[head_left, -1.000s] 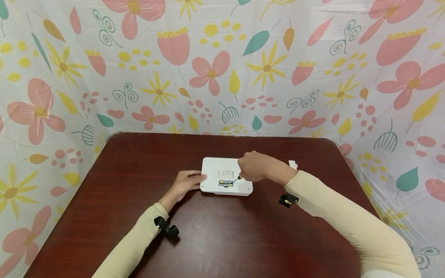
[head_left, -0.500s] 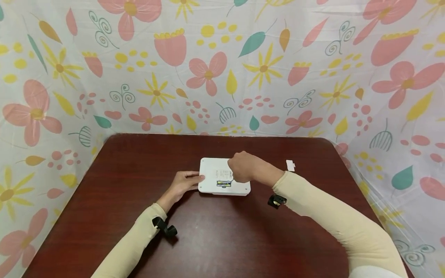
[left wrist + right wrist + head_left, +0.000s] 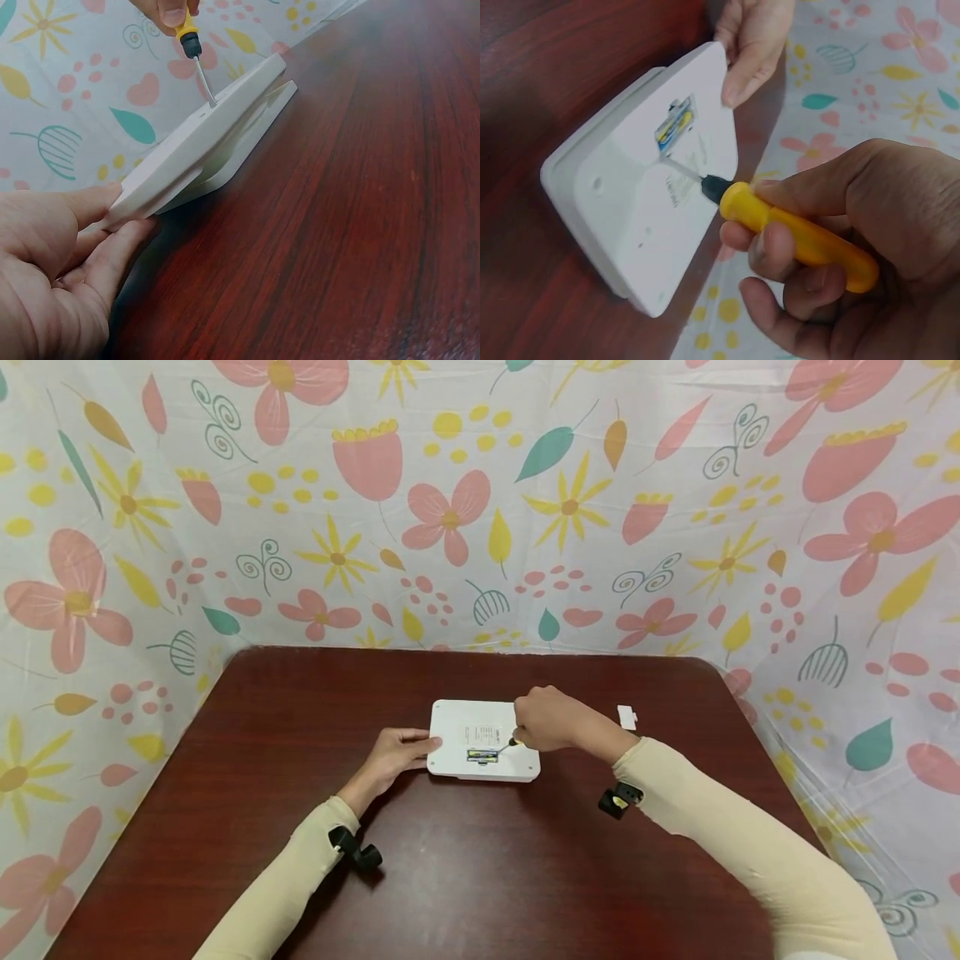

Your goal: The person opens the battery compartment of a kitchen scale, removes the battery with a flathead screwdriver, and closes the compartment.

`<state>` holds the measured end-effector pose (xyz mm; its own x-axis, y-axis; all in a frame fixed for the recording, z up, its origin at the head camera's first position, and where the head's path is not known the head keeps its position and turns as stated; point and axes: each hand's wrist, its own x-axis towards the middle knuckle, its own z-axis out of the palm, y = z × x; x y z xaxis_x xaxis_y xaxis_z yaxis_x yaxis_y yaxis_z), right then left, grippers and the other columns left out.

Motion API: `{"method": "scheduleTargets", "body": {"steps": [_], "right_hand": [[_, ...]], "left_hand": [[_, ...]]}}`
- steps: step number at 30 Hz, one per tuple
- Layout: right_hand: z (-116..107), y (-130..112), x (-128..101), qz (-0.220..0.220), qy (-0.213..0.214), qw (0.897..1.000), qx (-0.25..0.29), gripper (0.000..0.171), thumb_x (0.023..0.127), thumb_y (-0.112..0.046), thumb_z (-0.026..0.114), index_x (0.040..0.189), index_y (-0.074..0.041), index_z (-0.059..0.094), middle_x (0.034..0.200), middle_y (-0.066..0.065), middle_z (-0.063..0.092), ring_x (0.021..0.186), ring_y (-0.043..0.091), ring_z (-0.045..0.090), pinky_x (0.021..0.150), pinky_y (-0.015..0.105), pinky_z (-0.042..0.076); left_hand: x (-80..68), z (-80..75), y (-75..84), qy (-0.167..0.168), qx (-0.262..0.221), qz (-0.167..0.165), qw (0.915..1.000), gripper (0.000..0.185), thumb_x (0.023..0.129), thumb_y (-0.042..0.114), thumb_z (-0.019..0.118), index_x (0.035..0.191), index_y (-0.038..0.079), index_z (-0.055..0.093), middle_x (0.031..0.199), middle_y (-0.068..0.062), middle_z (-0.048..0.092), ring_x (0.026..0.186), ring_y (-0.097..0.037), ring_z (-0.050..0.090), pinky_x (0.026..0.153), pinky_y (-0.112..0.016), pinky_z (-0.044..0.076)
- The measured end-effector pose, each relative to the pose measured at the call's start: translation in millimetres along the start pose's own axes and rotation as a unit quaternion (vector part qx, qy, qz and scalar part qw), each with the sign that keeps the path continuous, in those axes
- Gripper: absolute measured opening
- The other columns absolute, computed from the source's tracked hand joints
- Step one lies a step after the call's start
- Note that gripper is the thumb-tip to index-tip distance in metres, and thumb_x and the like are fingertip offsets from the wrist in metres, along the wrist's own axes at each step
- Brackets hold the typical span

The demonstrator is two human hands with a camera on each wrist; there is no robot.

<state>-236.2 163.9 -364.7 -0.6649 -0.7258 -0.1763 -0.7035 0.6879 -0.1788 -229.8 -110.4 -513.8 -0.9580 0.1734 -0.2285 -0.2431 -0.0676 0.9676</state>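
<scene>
A white flat device (image 3: 453, 722) with a printed label and corner holes lies on the table, its battery compartment uncovered. Batteries (image 3: 676, 127) with yellow and blue wrappers sit inside. My left hand (image 3: 393, 750) pinches the device's left edge, thumb on top and fingers beneath. In my right hand (image 3: 547, 720) is a yellow-handled screwdriver (image 3: 802, 236) with a black collar, gripped between thumb and curled fingers. Its metal shaft slants down, the tip right at the compartment's end. From the head, the right hand hides the device's upper right corner.
A small white battery cover (image 3: 627, 717) lies on the dark red-brown table (image 3: 315, 693), to the right of the device. Behind the table hangs a flower-patterned curtain (image 3: 450, 593).
My right hand shifted left over the device, then back right, with the screwdriver staying at the compartment. The left hand keeps its hold, and the battery cover lies still.
</scene>
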Motion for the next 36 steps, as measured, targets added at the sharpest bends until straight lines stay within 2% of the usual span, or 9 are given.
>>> {"method": "scheduleTargets", "body": {"steps": [10, 13, 20, 24, 25, 27, 30, 32, 36], "right_hand": [[10.0, 17.5, -7.9, -0.005, 0.042, 0.998, 0.048, 0.058, 0.097, -0.012, 0.067, 0.048, -0.023, 0.038, 0.046, -0.016, 0.019, 0.044, 0.003, 0.015, 0.047, 0.019, 0.011], [14.5, 23.3, -11.2, -0.005, 0.051, 0.997, 0.058, 0.055, 0.098, -0.012, 0.067, 0.049, -0.023, 0.045, 0.046, -0.016, 0.021, 0.044, 0.003, 0.015, 0.047, 0.02, 0.012], [25.2, 34.0, -20.5, 0.02, 0.061, 0.995, 0.08, 0.047, 0.098, -0.018, 0.069, 0.054, -0.022, 0.054, 0.051, -0.014, 0.024, 0.047, 0.004, 0.02, 0.048, 0.021, 0.016], [33.7, 41.0, -27.7, 0.03, 0.06, 0.992, 0.104, 0.035, 0.099, -0.02, 0.069, 0.065, -0.018, 0.068, 0.054, -0.011, 0.029, 0.048, 0.004, 0.022, 0.049, 0.021, 0.019], [36.2, 42.8, -29.6, 0.031, 0.06, 0.991, 0.112, 0.03, 0.1, -0.02, 0.068, 0.07, -0.017, 0.073, 0.055, -0.011, 0.036, 0.048, 0.005, 0.023, 0.049, 0.021, 0.02], [41.0, 46.8, -32.4, 0.035, 0.061, 0.99, 0.123, 0.021, 0.1, -0.021, 0.068, 0.085, -0.015, 0.08, 0.063, -0.01, 0.057, 0.048, 0.003, 0.027, 0.05, 0.02, 0.025], [47.9, 52.7, -35.0, 0.037, 0.062, 0.988, 0.133, 0.019, 0.101, -0.023, 0.066, 0.102, -0.013, 0.083, 0.092, -0.001, 0.077, 0.05, 0.004, 0.034, 0.053, 0.022, 0.034], [51.6, 56.1, -36.2, 0.041, 0.065, 0.988, 0.135, 0.02, 0.102, -0.024, 0.066, 0.108, -0.013, 0.082, 0.106, 0.002, 0.078, 0.054, 0.003, 0.043, 0.058, 0.023, 0.041], [57.3, 61.1, -39.0, 0.043, 0.065, 0.988, 0.136, 0.021, 0.102, -0.024, 0.066, 0.11, -0.013, 0.081, 0.107, 0.002, 0.077, 0.074, 0.005, 0.063, 0.067, 0.028, 0.054]], "left_hand": [[1.1, 1.2, -1.0, -0.004, 0.001, -0.003, 1.0, 0.042, 0.092, 0.003, 0.075, 0.124, -0.02, 0.061, 0.11, -0.025, 0.071, 0.088, -0.02, 0.073, 0.082, -0.035, 0.065], [1.0, 1.6, -1.2, -0.004, 0.001, -0.006, 1.0, 0.041, 0.092, 0.003, 0.075, 0.124, -0.02, 0.061, 0.109, -0.024, 0.072, 0.087, -0.019, 0.073, 0.082, -0.035, 0.065], [1.1, 1.9, 0.0, 0.005, -0.005, -0.006, 1.0, 0.037, 0.091, 0.0, 0.075, 0.121, -0.019, 0.063, 0.103, -0.019, 0.073, 0.085, -0.018, 0.072, 0.081, -0.034, 0.065], [0.9, 1.7, 0.7, 0.004, -0.011, -0.004, 0.9999, 0.036, 0.091, -0.001, 0.074, 0.12, -0.02, 0.063, 0.101, -0.017, 0.073, 0.085, -0.018, 0.072, 0.082, -0.035, 0.065], [0.8, 1.4, 0.7, 0.003, -0.01, -0.003, 0.9999, 0.036, 0.092, -0.001, 0.074, 0.12, -0.02, 0.064, 0.1, -0.017, 0.073, 0.085, -0.018, 0.072, 0.082, -0.036, 0.065], [0.6, 0.9, 0.4, 0.003, -0.011, -0.004, 0.9999, 0.036, 0.091, 0.0, 0.075, 0.12, -0.02, 0.064, 0.1, -0.017, 0.073, 0.085, -0.018, 0.072, 0.082, -0.036, 0.065], [0.5, 0.1, -0.1, 0.002, -0.01, -0.003, 0.9999, 0.037, 0.091, 0.0, 0.075, 0.12, -0.02, 0.063, 0.101, -0.017, 0.073, 0.085, -0.018, 0.072, 0.081, -0.035, 0.065], [0.5, 0.1, -0.2, 0.0, -0.011, -0.002, 0.9999, 0.038, 0.091, 0.0, 0.075, 0.121, -0.02, 0.063, 0.101, -0.018, 0.073, 0.085, -0.018, 0.072, 0.081, -0.035, 0.065], [0.4, 1.0, -0.2, -0.003, -0.011, 0.002, 0.9999, 0.039, 0.091, 0.0, 0.075, 0.122, -0.021, 0.062, 0.102, -0.02, 0.073, 0.085, -0.018, 0.072, 0.081, -0.035, 0.065]]}}
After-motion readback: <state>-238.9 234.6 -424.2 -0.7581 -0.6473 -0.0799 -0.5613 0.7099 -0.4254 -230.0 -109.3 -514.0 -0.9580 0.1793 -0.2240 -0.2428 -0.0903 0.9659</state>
